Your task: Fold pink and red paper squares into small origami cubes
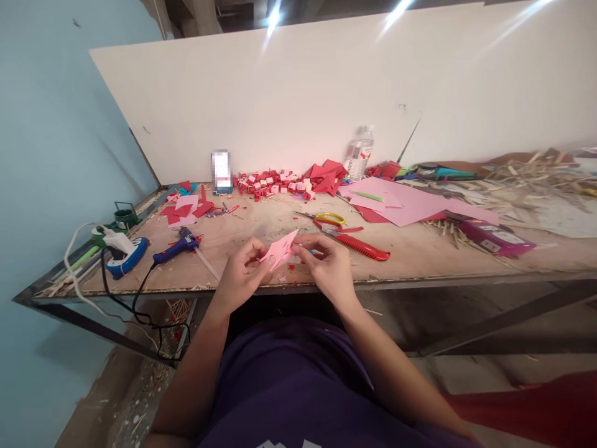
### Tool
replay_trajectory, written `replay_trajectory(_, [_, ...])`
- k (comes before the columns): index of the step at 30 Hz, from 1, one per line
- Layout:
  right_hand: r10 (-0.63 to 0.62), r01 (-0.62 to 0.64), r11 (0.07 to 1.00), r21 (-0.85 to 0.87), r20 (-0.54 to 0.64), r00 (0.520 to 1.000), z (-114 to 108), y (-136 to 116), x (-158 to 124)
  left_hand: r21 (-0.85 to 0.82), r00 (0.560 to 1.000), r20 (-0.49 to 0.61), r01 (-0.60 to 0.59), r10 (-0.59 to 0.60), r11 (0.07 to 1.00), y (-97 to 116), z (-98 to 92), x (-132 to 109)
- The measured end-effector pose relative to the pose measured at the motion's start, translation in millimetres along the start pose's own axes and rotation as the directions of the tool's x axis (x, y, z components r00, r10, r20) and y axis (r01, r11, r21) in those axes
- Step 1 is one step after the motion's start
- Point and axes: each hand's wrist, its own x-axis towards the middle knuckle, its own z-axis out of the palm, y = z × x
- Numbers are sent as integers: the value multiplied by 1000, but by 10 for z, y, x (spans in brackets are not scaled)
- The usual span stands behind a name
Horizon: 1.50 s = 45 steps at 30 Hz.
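Observation:
A small piece of pink paper (282, 247), creased or folded, is held up above the table's front edge between my two hands. My left hand (246, 264) pinches its left side between thumb and fingers. At its right edge, the fingertips of my right hand (328, 261) are closed on the paper. Just behind my right hand lie scissors (330, 219) with yellow and orange handles and a red utility knife (364, 246). A blue glue gun (176, 246) rests on the table to the left of my left hand.
Small red and pink paper cubes (273, 182) are heaped at the back, beside a phone (222, 171). A bottle (360, 154) stands near pink sheets (403, 202). A purple packet (495, 238) and thin wooden sticks (532, 171) lie right. A power strip (127, 256) with cables sits left.

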Motion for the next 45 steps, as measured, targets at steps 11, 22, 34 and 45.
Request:
replay_trajectory(11, [-13,10,1000,30,91,996,-10,8,30,-13,997,72,-21,21,1000,3,0,10])
replay_trajectory(22, [-33,33,999,-6,94,995,-19,31,48,-7,997,71,-36,36,999,-7,2,17])
replay_trajectory(34, [-55,47,997,58,139,989,-43,-5,78,17,1000,25,-18,18,1000,7,16,23])
replay_trajectory(45, [93,-100,969,228,41,995,-89,13,88,-110,975,-198,83,-104,990,-142,13,112])
